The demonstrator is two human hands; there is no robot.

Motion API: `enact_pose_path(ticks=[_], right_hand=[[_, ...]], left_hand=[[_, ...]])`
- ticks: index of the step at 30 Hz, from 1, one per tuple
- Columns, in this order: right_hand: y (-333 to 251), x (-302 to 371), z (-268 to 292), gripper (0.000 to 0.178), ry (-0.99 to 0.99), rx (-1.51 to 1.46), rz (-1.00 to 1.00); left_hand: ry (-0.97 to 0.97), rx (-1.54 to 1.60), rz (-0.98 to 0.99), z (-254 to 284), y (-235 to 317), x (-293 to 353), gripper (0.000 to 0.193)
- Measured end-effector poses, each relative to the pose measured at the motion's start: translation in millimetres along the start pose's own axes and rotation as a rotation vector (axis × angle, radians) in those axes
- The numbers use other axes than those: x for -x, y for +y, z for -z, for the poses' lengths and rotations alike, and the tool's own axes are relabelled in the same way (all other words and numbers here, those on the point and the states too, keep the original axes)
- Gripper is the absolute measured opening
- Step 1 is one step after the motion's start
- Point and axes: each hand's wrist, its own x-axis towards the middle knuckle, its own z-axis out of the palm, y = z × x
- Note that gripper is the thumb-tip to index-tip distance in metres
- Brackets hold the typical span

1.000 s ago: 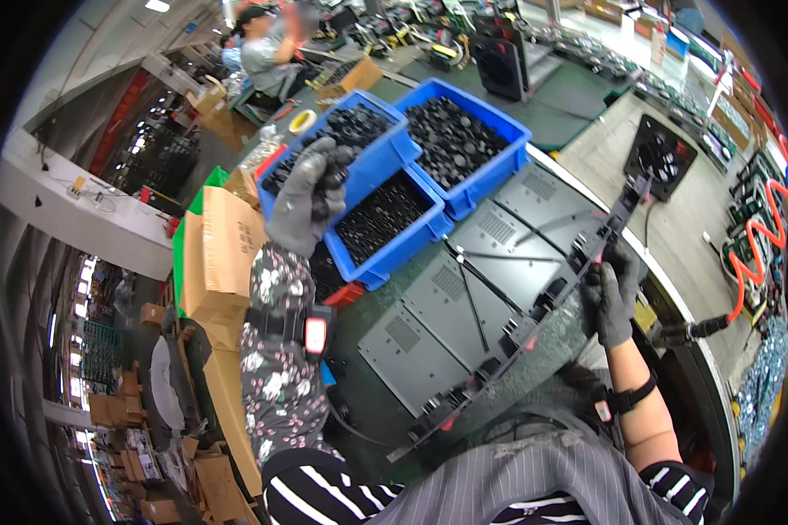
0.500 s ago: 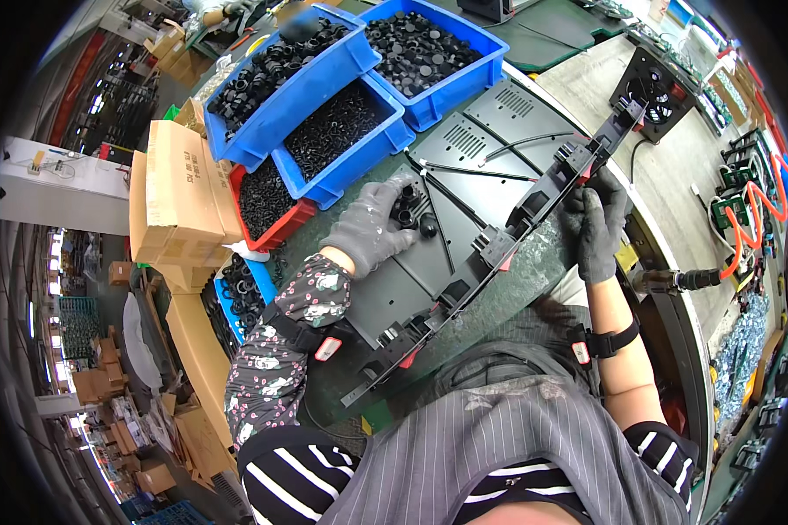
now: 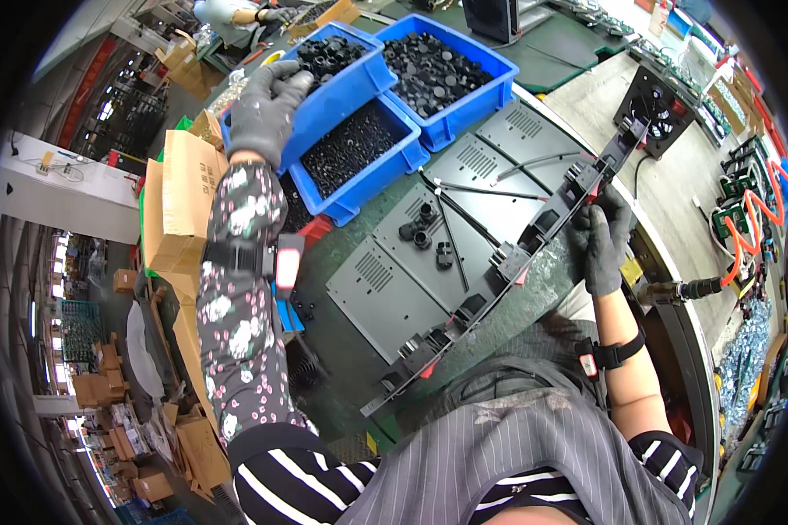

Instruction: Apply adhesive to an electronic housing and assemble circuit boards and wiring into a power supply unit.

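My left hand, in a dark grey glove, reaches over the near left part of the upper blue bin. Its fingers are loosely bent and apart beside the black plastic parts; no part shows in them. A grey metal panel with slotted vents and black cables lies on the bench. Along its near side stands a long black strip with sockets. My gloved right hand grips this side near its right end, some fingertips hidden. Small black caps lie loose on the panel.
More blue bins of small black parts stand at the back, partly stacked. Cardboard boxes are at the left. A black fan unit and a tool with an orange hose sit at the right. Another person's hand is at far left.
My left hand has left the black caps on the panel and moved up and left to the upper blue bin. The right hand stays at the panel's edge.
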Motion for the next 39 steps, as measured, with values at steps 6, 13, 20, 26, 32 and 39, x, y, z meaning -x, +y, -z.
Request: enact_pose_path(ticks=[6,13,20,26,32,39], right_hand=[[0.3,1.8,-1.8,0.034,0.005,0.011,0.015],[-2.6,-2.2,-3.1,0.033,0.011,-0.022,0.016],[-9.7,-2.2,-0.6,0.034,-0.019,-0.053,-0.020],[-43.5,20.9,6.3,0.044,-0.005,-0.134,0.031],[-160.8,14.2,-14.4,0.045,-0.354,0.047,0.769],[-181.6,18.2,-44.4,0.034,-0.678,-0.189,0.478]], left_hand=[[0.035,-0.284,0.183,-11.8,-60.9,-44.8,0.055],[0.285,-0.441,-0.393,-29.1,-21.3,25.0,0.038],[-0.674,-0.266,-0.119,-73.9,37.9,144.0,0.035],[-0.691,0.429,0.245,-62.5,41.9,131.7,0.028],[-0.918,0.854,0.296,-1.2,121.1,127.8,0.033],[-0.810,0.714,0.161,49.8,145.3,141.2,0.036]])
